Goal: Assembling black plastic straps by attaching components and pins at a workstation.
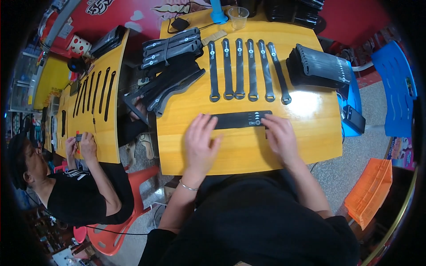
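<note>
A wide flat black band (235, 120) with white printed marks at its right end lies crosswise on the yellow table in front of me. My left hand (199, 144) rests at the band's left end, its fingers stretched out and the thumb apart. At the printed end is my right hand (282, 138), with extended fingertips touching the band; neither hand grips it. Just beyond the band, several narrow black straps (239, 68) lie side by side, each with a slotted loop at its near end. A small dark edge shows under my right hand, too hidden to name.
Bundled black bands (171, 48) and loose dark bands (175, 86) lie left; a stack of black bands (319, 66) stands right. A clear cup (238, 17) is at the back. An orange crate (370, 193) sits lower right. A co-worker (84, 190) handles something small at the left table.
</note>
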A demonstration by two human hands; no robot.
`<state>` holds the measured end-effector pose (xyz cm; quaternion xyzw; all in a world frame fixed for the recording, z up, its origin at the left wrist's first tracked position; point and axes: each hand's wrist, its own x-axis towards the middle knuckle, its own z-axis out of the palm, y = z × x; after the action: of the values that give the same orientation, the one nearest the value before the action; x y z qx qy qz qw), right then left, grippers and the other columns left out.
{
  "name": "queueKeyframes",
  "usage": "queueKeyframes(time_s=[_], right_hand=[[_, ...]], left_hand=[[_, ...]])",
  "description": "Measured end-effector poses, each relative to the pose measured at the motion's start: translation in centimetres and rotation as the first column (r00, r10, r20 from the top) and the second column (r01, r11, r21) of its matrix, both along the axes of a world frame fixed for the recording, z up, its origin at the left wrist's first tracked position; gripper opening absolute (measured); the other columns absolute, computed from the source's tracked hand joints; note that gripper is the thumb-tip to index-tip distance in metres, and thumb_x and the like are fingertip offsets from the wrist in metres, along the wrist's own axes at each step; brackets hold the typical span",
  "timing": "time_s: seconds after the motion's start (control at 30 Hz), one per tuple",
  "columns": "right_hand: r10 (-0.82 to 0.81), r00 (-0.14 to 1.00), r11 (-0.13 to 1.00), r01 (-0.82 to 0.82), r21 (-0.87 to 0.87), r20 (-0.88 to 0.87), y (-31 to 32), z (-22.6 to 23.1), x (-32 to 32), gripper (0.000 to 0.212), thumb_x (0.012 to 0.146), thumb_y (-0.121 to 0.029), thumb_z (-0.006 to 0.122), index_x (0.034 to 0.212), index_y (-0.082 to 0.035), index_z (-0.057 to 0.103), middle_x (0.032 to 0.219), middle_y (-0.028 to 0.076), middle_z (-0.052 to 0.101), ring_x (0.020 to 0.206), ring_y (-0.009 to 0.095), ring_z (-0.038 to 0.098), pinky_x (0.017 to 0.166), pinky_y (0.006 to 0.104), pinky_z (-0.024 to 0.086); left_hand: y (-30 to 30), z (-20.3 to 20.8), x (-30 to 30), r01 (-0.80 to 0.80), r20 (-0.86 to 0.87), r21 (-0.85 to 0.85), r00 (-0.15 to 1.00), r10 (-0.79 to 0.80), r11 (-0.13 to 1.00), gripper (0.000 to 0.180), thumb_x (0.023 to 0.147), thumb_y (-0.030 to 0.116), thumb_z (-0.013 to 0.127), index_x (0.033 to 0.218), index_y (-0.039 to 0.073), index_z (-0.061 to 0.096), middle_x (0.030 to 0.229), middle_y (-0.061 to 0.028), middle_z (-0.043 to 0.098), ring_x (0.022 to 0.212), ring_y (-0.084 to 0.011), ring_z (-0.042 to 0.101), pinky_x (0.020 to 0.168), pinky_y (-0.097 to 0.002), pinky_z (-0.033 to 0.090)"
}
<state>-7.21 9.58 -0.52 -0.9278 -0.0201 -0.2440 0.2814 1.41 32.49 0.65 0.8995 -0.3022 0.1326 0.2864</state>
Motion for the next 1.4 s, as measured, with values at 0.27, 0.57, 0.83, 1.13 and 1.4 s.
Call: queueKeyframes(time_s=[0.27,0.57,0.83,1.13,1.4], right_hand=[[-0.122,0.986,0.992,0.121,-0.017,-0.114,-1.1,0.3,-1.5,0.023,0.076,-0.007,0.065,0.099,-0.006,0.066,0.106,0.007,0.063,0.092,0.026,0.056,0.083,0.0365,0.045],[-0.298,0.954,0.954,0.298,-0.018,0.028,-5.8,-0.9,3.2,0.021,0.079,-0.004,0.064,0.099,-0.002,0.06,0.102,0.012,0.06,0.094,0.031,0.055,0.083,0.0365,0.046],[-0.354,0.935,0.935,0.353,-0.016,-0.031,-5.4,-1.9,5.0,0.025,0.077,-0.002,0.064,0.101,-0.002,0.058,0.103,0.015,0.056,0.099,0.032,0.053,0.085,0.0391,0.045],[-0.372,0.922,0.915,0.384,0.123,-0.109,-5.6,-2.2,6.0,0.025,0.078,-0.001,0.063,0.103,-0.004,0.06,0.095,0.015,0.056,0.086,0.036,0.057,0.076,0.0411,0.047],[-0.308,0.951,0.922,0.287,0.26,0.042,-4.3,0.3,6.4,0.025,0.081,0.0,0.062,0.105,-0.004,0.062,0.092,0.012,0.057,0.079,0.026,0.06,0.067,0.0325,0.049]], left_hand=[[-4.0,-0.7,-2.5,0.371,-0.199,0.281,0.925,-0.325,0.885,0.07,0.084,0.042,0.059,0.136,0.0,0.038,0.146,-0.0164,0.031,0.136,-0.0327,0.027,0.11,-0.0515,0.018],[-4.3,0.0,-2.9,0.375,-0.194,0.239,0.922,-0.335,0.896,0.064,0.085,0.038,0.06,0.134,0.001,0.041,0.144,-0.0167,0.034,0.136,-0.0321,0.028,0.11,-0.0511,0.018],[-4.5,0.5,-2.5,0.393,-0.189,0.131,0.911,-0.366,0.91,0.059,0.085,0.032,0.061,0.133,0.003,0.043,0.143,-0.017,0.035,0.135,-0.0332,0.028,0.11,-0.05,0.019],[-5.2,0.3,-2.0,0.391,-0.211,-0.003,0.899,-0.383,0.92,0.053,0.086,0.023,0.061,0.131,0.002,0.044,0.142,-0.019,0.036,0.135,-0.0355,0.029,0.109,-0.0494,0.022],[-5.9,0.9,-1.9,0.326,-0.322,-0.27,0.856,-0.404,0.906,0.046,0.091,0.019,0.055,0.13,-0.002,0.043,0.137,-0.0197,0.041,0.132,-0.0333,0.035,0.108,-0.0414,0.029]])
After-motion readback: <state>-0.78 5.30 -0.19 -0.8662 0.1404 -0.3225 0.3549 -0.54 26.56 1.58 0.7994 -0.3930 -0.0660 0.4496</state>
